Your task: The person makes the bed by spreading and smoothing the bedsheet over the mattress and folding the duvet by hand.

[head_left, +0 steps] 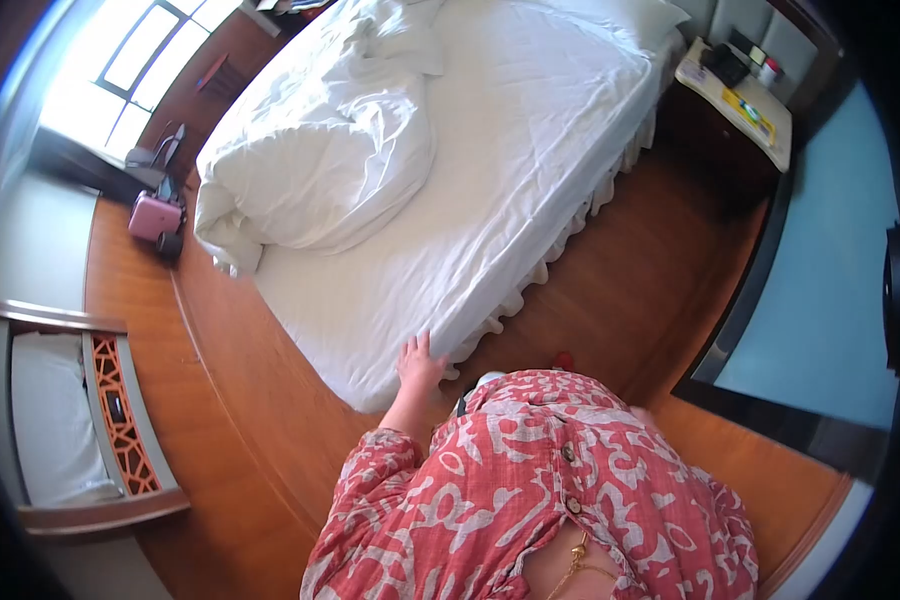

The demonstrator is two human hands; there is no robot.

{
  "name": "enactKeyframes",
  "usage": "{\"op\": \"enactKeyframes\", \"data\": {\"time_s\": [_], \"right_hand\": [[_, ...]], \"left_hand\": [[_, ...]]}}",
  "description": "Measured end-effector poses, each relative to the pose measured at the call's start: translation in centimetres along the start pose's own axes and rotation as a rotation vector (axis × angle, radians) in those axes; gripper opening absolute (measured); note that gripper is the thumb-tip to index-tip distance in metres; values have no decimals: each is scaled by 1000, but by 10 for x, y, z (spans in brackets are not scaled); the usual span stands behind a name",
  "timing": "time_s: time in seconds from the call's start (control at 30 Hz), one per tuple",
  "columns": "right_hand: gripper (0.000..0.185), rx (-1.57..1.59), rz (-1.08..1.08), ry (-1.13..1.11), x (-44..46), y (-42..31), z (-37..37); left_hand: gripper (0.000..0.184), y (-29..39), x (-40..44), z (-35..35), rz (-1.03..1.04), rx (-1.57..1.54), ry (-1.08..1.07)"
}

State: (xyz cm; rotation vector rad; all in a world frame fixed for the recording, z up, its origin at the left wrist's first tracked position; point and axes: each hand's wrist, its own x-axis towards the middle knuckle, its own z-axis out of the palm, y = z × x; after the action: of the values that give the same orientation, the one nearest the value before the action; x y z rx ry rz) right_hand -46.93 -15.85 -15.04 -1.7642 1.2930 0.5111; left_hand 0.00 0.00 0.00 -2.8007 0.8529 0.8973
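My left hand [420, 364] is at the near corner of the bed, its fingers apart and resting on or just over the white sheet [370, 320]; nothing shows in it. Of my right hand, only a small part [644, 414] shows at the right side of the red patterned shirt [530, 460], and its fingers are hidden. A rumpled white quilt [320, 170] lies bunched on the left part of the mattress. The sheet has wrinkles along its right side, above a ruffled bed skirt [540, 275].
A nightstand [705, 85] with a black item and a yellow item stands at the upper right. A pink suitcase [156, 216] is on the wooden floor [230, 400] at the left. A white pillow [620, 20] lies at the bed's far end.
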Motion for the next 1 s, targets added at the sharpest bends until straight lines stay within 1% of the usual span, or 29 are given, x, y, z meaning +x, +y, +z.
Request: {"op": "enactKeyframes", "data": {"time_s": [0.03, 0.07, 0.1, 0.17, 0.23, 0.27, 0.37, 0.43, 0.47, 0.57, 0.6, 0.63, 0.67, 0.77, 0.83, 0.9, 0.97, 1.0], "right_hand": [[34, -3, -24, -24, 5, -5, 6], [32, -56, -55, 41, -9, -57, -31], [31, -196, -21, 151, -4, -52, -127], [32, -98, 15, 142, 28, -75, -146], [35, -107, 57, 97, 52, -101, -173], [37, -173, 36, 72, 64, -110, -183], [39, -231, -132, 54, 93, -152, -198], [40, -334, -309, 103, 107, -197, -208], [40, -382, -364, 117, 116, -218, -212], [43, -349, -485, 137, 138, -276, -221], [43, -392, -512, 127, 145, -292, -223], [43, -433, -539, 111, 154, -308, -224], [47, -445, -554, 49, 165, -322, -225], [50, -693, -739, 160, 179, -398, -243], [55, -765, -831, 135, 209, -455, -253], [52, -805, -967, 153, 242, -512, -253], [49, -847, -1140, 191, 284, -556, -240], [48, -863, -1192, 196, 300, -580, -232]], "left_hand": [[78, 0, -6, -13, 19, 53, 113], [78, -4, -10, -25, 40, 115, 221], [77, 56, 14, -8, 69, 35, 240], [75, 44, 29, -37, 47, 81, 359], [75, 41, 47, -60, -4, 113, 418], [75, 40, 58, -68, -26, 120, 442], [78, 33, 94, -86, -43, 148, 488], [80, 31, 122, -100, -74, 151, 460], [81, 31, 136, -107, -83, 150, 442], [84, 32, 182, -122, -102, 132, 370], [84, 33, 197, -129, -110, 111, 348], [85, 30, 213, -135, -120, 92, 321], [85, 25, 229, -139, -113, 85, 322], [86, 15, 283, -143, -93, 60, 297], [85, 9, 315, -144, -95, 53, 264], [84, 3, 342, -142, -89, 62, 267], [82, -2, 366, -141, -70, 79, 267], [81, -6, 376, -141, -51, 94, 260]]}}
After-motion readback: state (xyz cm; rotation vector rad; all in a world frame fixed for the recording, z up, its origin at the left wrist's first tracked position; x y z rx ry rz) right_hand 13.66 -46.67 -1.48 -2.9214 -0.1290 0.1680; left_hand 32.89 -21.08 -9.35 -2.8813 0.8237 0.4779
